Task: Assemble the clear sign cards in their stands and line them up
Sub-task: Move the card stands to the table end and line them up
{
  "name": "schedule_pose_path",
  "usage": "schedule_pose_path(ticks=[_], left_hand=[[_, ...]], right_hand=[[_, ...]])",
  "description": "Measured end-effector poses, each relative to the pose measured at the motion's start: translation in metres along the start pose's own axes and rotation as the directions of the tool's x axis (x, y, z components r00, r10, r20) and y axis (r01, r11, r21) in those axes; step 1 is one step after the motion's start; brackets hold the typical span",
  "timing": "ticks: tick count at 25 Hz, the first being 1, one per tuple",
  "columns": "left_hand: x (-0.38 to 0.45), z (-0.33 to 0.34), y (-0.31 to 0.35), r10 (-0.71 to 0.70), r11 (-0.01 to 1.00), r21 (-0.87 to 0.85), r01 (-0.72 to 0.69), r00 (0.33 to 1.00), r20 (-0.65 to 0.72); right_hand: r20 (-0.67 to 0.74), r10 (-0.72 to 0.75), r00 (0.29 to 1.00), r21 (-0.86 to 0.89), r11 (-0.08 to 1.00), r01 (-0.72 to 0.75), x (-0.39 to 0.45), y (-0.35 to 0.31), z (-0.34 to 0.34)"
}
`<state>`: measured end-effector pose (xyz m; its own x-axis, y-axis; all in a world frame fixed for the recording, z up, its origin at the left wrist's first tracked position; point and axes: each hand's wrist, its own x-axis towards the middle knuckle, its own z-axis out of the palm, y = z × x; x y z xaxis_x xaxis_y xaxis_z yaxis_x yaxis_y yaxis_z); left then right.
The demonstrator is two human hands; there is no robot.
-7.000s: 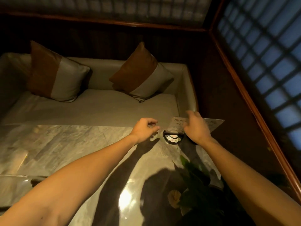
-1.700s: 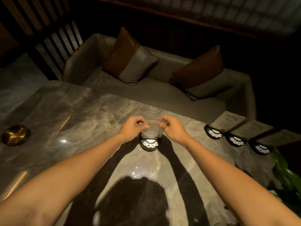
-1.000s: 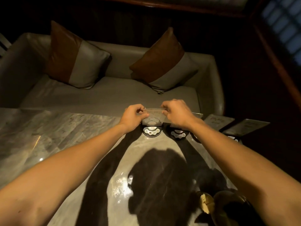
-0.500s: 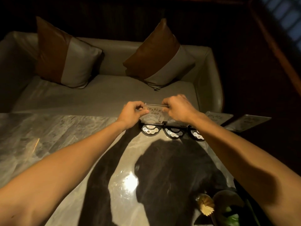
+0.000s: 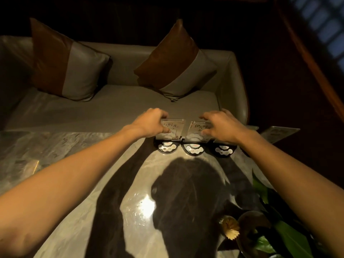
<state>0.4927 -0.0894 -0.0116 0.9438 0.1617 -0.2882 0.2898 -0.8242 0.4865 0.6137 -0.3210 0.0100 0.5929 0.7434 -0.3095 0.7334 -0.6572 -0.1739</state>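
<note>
Three black half-round stands sit side by side at the far edge of the marble table (image 5: 55,151): the left stand (image 5: 167,147), the middle stand (image 5: 194,149) and the right stand (image 5: 224,150). A clear sign card (image 5: 174,128) with dark lettering stands upright in the left stand, and my left hand (image 5: 151,122) grips its left edge. A second clear card (image 5: 197,131) stands in the middle stand, with my right hand (image 5: 220,126) holding its right side. Another clear card (image 5: 279,133) shows further right, past my right wrist.
A grey sofa (image 5: 111,108) with two brown-and-grey cushions (image 5: 65,60) (image 5: 176,58) runs behind the table. A green plant with a dried flower (image 5: 256,231) occupies the table's near right corner. A dark wooden wall and window lattice close off the right side.
Half a second ago both hands held the one card over the left stand. Now my right hand has shifted right onto the middle card, while my left hand stays on the left card.
</note>
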Motion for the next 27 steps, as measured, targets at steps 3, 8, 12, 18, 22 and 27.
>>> schedule_pose_path(ticks=[3, 8, 12, 18, 22, 27], left_hand=[[0.007, 0.003, 0.021, 0.064, 0.996, 0.062, -0.064, 0.998, 0.002], [0.02, 0.015, 0.092, 0.271, 0.962, 0.033, -0.27, 0.962, -0.034], [0.041, 0.043, 0.161, 0.34, 0.937, 0.076, -0.34, 0.94, 0.012], [0.077, 0.085, 0.211, 0.282, 0.899, 0.312, -0.306, 0.952, 0.122], [0.088, 0.1, 0.218, 0.247, 0.909, 0.322, -0.265, 0.964, 0.096], [0.093, 0.102, 0.22, 0.258, 0.927, 0.263, -0.266, 0.964, 0.066]], right_hand=[[-0.021, 0.05, 0.999, 0.049, 0.998, -0.049, -0.02, 0.02, -0.009], [-0.233, 0.224, 0.946, 0.213, 0.961, -0.175, -0.066, 0.089, -0.03], [-0.217, 0.385, 0.897, 0.249, 0.911, -0.33, -0.104, 0.148, -0.028], [-0.106, 0.362, 0.926, 0.035, 0.932, -0.361, -0.118, 0.199, -0.005], [-0.08, 0.327, 0.942, 0.123, 0.941, -0.316, -0.12, 0.211, 0.002], [-0.157, 0.318, 0.935, 0.167, 0.942, -0.292, -0.116, 0.215, 0.009]])
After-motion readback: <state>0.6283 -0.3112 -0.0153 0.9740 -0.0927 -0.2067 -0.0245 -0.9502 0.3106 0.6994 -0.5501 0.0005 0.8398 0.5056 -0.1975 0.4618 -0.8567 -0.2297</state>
